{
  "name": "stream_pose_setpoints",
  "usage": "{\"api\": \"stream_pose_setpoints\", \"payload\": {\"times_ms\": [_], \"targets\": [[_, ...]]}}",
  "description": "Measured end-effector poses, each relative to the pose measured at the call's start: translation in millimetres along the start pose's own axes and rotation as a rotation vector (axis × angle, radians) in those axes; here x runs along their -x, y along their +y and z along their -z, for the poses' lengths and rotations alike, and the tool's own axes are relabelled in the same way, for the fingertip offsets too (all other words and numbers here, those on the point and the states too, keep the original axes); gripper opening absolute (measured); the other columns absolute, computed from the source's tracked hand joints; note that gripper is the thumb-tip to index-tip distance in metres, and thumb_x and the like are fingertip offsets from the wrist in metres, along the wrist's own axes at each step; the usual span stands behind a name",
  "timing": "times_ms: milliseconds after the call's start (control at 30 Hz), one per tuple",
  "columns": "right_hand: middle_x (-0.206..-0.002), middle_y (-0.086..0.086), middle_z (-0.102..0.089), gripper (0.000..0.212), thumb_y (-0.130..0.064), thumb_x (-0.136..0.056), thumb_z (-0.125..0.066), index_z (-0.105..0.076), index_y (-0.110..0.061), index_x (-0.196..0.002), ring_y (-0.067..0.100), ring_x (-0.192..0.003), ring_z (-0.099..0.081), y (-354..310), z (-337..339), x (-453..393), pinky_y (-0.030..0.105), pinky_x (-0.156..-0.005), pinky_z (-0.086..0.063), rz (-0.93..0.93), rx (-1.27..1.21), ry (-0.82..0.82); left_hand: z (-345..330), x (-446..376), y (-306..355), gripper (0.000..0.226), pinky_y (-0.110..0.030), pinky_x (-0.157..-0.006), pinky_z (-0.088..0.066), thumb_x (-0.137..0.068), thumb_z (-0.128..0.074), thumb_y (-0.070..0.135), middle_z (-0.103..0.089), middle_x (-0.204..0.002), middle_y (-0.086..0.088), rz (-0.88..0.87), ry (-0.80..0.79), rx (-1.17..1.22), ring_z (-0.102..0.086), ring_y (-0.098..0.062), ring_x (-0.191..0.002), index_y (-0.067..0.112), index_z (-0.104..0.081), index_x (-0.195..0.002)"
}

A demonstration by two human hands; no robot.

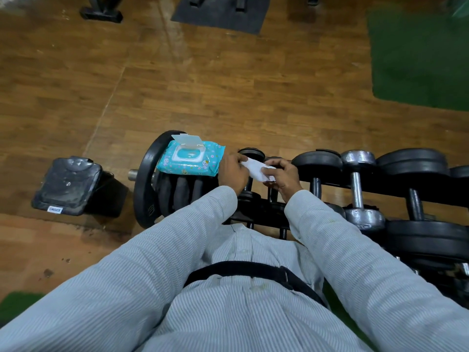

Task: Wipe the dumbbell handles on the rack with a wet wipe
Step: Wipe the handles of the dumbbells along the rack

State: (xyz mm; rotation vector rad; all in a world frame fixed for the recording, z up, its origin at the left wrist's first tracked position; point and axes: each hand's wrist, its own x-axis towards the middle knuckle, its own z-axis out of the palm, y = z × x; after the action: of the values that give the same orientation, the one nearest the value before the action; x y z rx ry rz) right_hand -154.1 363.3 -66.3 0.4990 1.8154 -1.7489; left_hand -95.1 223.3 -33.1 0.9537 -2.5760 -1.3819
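Striped sleeves [177,240] and a shirt front crossed by a black strap [253,269] are seen nearest the camera

Left hand [232,171]: held above the rack, fingers curled and pinched on the left end of the wet wipe

Right hand [284,177]: held just beside the left, thumb and fingers pinched on the right end of the same wipe

Wet wipe [258,170]: white, folded, stretched between the two hands over the left part of the rack; whether a handle is touched by it cannot be told

Rack [375,185]: dark rails, run from the centre to the right edge of the view. Black dumbbells [317,165] are laid across it; a chrome dumbbell [357,184] is set between black ones toward the right end, its bare handle upright in the view

Weight plates [147,179]: stacked on a peg at the rack's left end, the largest disc outermost

Wipes pack [190,158]: turquoise, printed, laid on top of the plates, its clear lid flipped open

Black bin [68,184]: stood on the wooden floor [228,85], left of the plates

Green mat [418,57]: laid at the far right; a dark mat [220,11] at the far centre
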Motion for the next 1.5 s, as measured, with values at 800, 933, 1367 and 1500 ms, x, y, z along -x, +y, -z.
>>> {"api": "stream_pose_setpoints", "payload": {"times_ms": [800,933,1367,1500], "targets": [[-0.129,0.015,-0.061,0.057,-0.030,-0.088,-0.065,-0.053,-0.002,-0.137,0.034,-0.117,-0.061,15.6,-51.3,-14.3,0.030,-0.077,-0.043,-0.109,1.023,-0.173,23.5,29.7,-58.2,0.055,-0.049,-0.090,-0.060,-0.081,-0.053,0.003,-0.072,-0.114,-0.017,0.184,-0.455,-0.188,-0.071,-0.037,-0.098,0.011,-0.061,-0.135],[-0.089,0.010,-0.058,0.039,-0.019,-0.048,-0.062,-0.052,-0.010,-0.084,0.031,-0.075,-0.055,11.4,-53.7,-30.4,0.033,-0.057,-0.042,-0.321,0.544,-0.179,30.7,28.8,-58.5,0.065,-0.035,-0.077,-0.063,-0.085,-0.051,-0.002,-0.068,-0.124,-0.013,0.216,-0.494,-0.128,-0.075,-0.026,-0.084,0.018,-0.052,-0.147],[-0.077,0.009,-0.059,0.016,-0.016,-0.066,-0.067,-0.058,-0.006,-0.075,0.027,-0.059,-0.054,-1.0,-58.3,-34.4,0.032,-0.071,-0.047,-0.511,-0.251,-0.111,36.8,27.1,-68.2,0.071,-0.043,-0.087,-0.062,-0.085,-0.053,0.001,-0.059,-0.144,-0.007,0.212,-0.628,-0.156,-0.073,-0.024,-0.085,0.024,-0.042,-0.152],[-0.100,0.010,-0.070,0.031,-0.023,-0.057,-0.068,-0.063,-0.009,-0.085,0.030,-0.082,-0.064,30.7,-63.1,-82.2,0.039,-0.090,-0.050,-0.498,-0.157,0.018,39.1,25.0,-55.8,0.062,-0.036,-0.075,-0.064,-0.088,-0.051,-0.001,-0.058,-0.144,-0.007,0.226,-0.594,-0.167,-0.076,-0.031,-0.075,0.017,-0.049,-0.148]]}}
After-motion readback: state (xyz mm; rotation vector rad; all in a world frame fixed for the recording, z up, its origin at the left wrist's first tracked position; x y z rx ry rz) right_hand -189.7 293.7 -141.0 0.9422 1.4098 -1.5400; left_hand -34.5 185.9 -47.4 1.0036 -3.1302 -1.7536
